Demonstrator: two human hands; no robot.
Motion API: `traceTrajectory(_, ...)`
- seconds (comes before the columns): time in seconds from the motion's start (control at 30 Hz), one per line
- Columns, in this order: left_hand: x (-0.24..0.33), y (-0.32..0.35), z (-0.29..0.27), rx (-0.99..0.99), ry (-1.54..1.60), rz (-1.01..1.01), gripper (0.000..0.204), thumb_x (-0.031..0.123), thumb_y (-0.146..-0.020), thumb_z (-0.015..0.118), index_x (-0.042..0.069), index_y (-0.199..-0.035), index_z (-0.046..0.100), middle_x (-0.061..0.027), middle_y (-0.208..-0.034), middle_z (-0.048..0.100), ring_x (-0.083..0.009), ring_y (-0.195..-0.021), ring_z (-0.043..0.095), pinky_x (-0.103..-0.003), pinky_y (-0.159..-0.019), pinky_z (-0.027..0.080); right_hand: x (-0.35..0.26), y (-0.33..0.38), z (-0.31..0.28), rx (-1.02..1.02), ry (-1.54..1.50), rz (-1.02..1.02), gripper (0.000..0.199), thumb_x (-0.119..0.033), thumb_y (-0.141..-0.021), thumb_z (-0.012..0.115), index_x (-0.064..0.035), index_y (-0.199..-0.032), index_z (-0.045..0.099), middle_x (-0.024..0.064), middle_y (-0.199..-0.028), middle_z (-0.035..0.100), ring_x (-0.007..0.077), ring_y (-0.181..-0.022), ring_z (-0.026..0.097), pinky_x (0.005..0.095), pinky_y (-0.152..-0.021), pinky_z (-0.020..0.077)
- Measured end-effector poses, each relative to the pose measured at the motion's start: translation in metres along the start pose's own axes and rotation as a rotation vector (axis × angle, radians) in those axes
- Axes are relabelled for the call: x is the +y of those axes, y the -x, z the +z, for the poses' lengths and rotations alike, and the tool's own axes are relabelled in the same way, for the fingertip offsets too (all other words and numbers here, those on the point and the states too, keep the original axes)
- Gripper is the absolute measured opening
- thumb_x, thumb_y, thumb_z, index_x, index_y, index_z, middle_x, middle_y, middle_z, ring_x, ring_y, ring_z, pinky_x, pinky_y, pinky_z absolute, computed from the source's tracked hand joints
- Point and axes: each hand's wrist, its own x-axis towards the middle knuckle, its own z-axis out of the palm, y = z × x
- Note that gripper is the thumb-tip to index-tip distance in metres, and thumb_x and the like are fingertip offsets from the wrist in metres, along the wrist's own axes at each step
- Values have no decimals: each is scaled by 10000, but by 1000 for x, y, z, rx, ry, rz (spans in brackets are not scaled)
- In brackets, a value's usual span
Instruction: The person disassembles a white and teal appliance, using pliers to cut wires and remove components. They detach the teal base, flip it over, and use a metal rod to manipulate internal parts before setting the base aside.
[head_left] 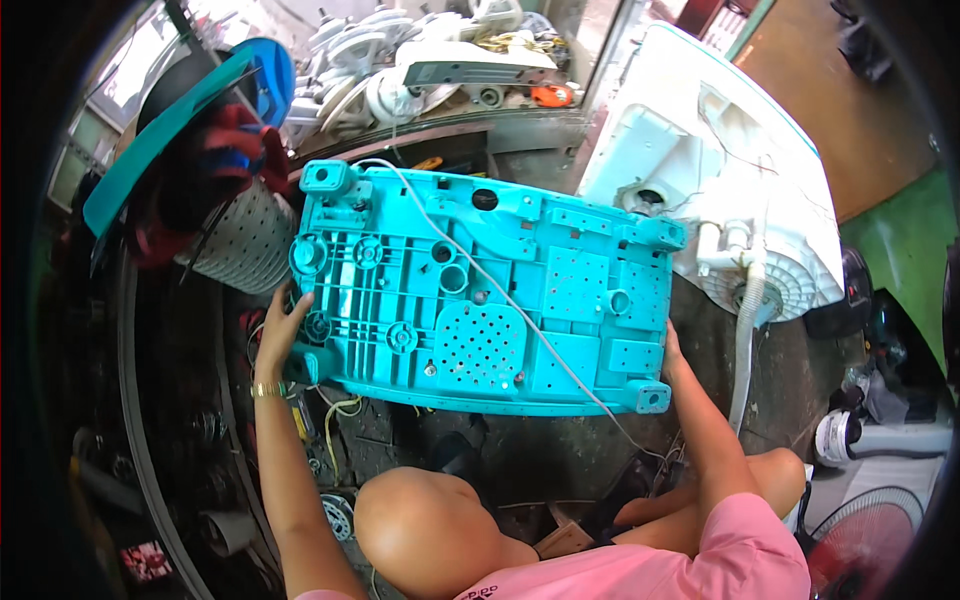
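Observation:
Between my hands is a turquoise plastic washing machine base (pixel 575 345), its ribbed underside with corner feet and round sockets facing me. My left hand (pixel 284 328) grips its left edge, with the thumb over the rim and the other fingers mostly hidden. At the opposite end, my right hand (pixel 673 350) is closed round the right edge, its fingers largely out of sight behind the base. A thin grey cord (pixel 470 255) runs diagonally across the underside and drops past the lower right side.
A white washer tub body (pixel 640 120) with a grey drain hose (pixel 748 330) stands at the right. Far left, a perforated drum (pixel 245 235) holds stacked parts. White plastic parts (pixel 350 50) pile up behind. A fan (pixel 865 535) sits lower right; yellow wires (pixel 332 440) lie below.

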Motion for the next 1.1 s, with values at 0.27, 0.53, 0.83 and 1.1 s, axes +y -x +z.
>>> traceTrajectory(0.27, -56, -24, -43, -416, 341, -550, 725, 481, -882, 633, 37, -1412, 415, -95, -1356, 522, -219, -1192, 533, -368, -1004, 428, -9, -1, 39, -73, 35, 29, 680, -584, -942, 358, -69, -1372, 470, 172, -1319, 554, 323, -1124, 592, 474, -958, 490)
traceTrajectory(0.53, -34, -82, -12, -323, -265, -526, 490, 391, -870, 498, 83, -1249, 538, -119, -866, 632, -223, -530, 562, -349, -428, 422, -12, 31, 19, -93, 13, -40, 703, -601, -936, 355, -63, -1375, 468, 178, -1331, 544, 319, -1129, 591, 472, -968, 483)
traceTrajectory(0.83, -96, -116, -40, 37, -604, 125, 407, 175, -833, 463, -59, -1137, 600, -230, -1013, 673, -291, -809, 651, -391, -733, 480, 64, 128, 83, 58, -317, 142, 704, -605, -944, 330, -83, -1403, 443, 146, -1388, 504, 297, -1228, 516, 456, -1038, 418)
traceTrajectory(1.1, -121, -81, -10, 30, -325, 9, 469, 215, -926, 450, -43, -1316, 479, -257, -1255, 548, -365, -1106, 543, -417, -930, 410, 74, 128, 91, 341, -234, 170, 614, -514, -997, 269, -56, -1357, 465, 162, -1311, 551, 299, -1170, 551, 475, -991, 454)
